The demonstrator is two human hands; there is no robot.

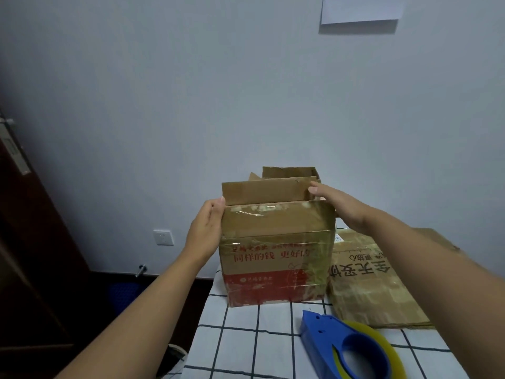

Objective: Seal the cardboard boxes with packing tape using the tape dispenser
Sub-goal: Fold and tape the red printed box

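Tape dispenser (352,348) lies untouched on the checked tablecloth (246,337), nearest you and well below your right wrist, so no sealing has begun. Beyond it, your left hand (206,228) grips the box (276,255) at its upper left corner, and your right hand (334,205) holds the upper right edge, thumb on the raised flap (265,192). Flaps stand open. Right of your grip, flattened cardboard (374,283) waits.
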